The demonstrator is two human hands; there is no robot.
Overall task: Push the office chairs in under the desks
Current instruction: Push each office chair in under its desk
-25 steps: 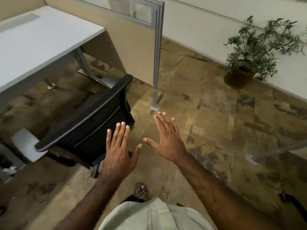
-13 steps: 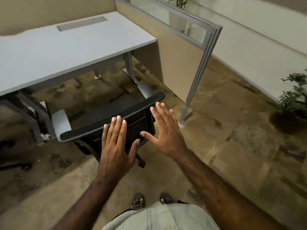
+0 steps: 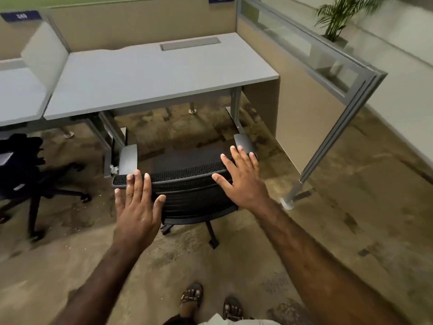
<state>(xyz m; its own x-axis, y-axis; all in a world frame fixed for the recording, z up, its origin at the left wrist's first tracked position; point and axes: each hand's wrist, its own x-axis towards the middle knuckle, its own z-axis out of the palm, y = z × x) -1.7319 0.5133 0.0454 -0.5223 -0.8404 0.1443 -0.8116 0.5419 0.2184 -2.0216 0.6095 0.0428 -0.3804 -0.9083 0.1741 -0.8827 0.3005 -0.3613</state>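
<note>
A black mesh-backed office chair (image 3: 187,184) with grey armrests stands in front of a grey desk (image 3: 152,73), its seat facing the desk and mostly outside the desk's front edge. My left hand (image 3: 137,205) is spread flat over the left end of the chair's backrest top, fingers apart. My right hand (image 3: 242,177) is spread over the right end of the backrest near the right armrest. Neither hand curls around anything; whether the palms touch the mesh I cannot tell. A second dark office chair (image 3: 25,170) stands pulled out at the far left by the neighbouring desk (image 3: 16,97).
A beige cubicle partition with a glass top strip (image 3: 311,73) runs along the desk's right side and ends in a metal post and foot (image 3: 290,200). A potted palm (image 3: 337,17) stands behind it. My sandalled feet (image 3: 210,301) are on the mottled brown carpet.
The view has swung left and squared up to the desk and chair. Both hands have moved forward from behind the chair onto the two ends of its backrest top.
</note>
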